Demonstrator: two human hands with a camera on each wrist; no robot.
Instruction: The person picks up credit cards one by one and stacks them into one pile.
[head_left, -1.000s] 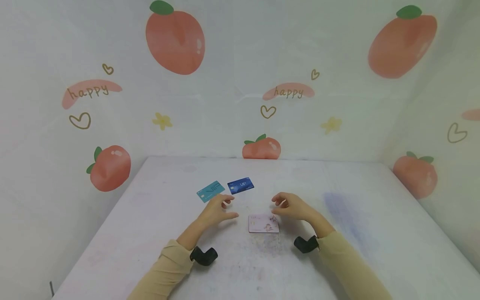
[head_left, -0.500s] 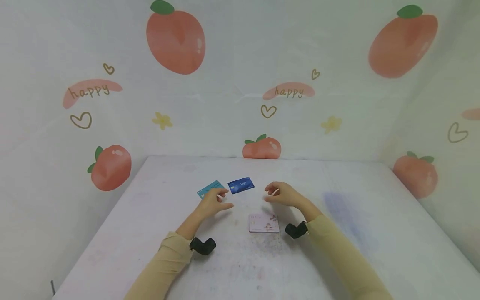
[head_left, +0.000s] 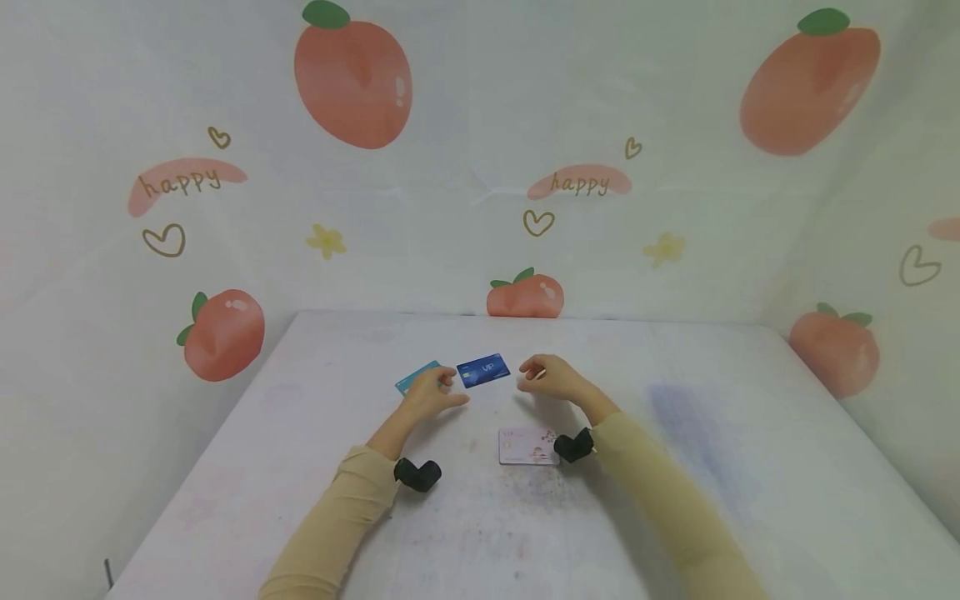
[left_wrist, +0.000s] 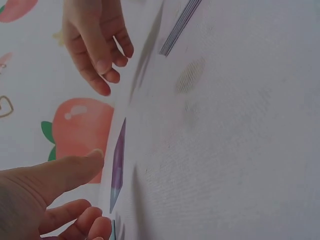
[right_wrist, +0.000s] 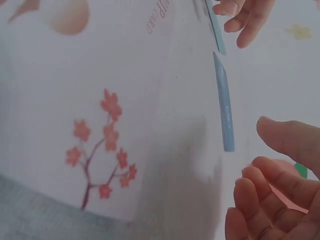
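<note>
A dark blue VIP card lies flat on the table between the two hands. My left hand hovers at its left over a teal card, hiding much of it; thumb and fingers are apart with nothing between them. My right hand hovers to the right of the blue card, fingers loosely bent and holding nothing. Nearer to me lies a pale pink card with a floral print. In the left wrist view its edge shows several layers, like a stack. The right wrist camera covers a corner of it in the head view.
The white table has grey smudges near the front and a bluish stain at the right. Behind it stands a backdrop cloth printed with peaches, hearts and flowers. Black wrist cameras hang low beside the forearms.
Both hands have moved away from me, toward the far cards. The right hand has also shifted left, from beside the pink stack to beside the blue card. The cards stay put.
</note>
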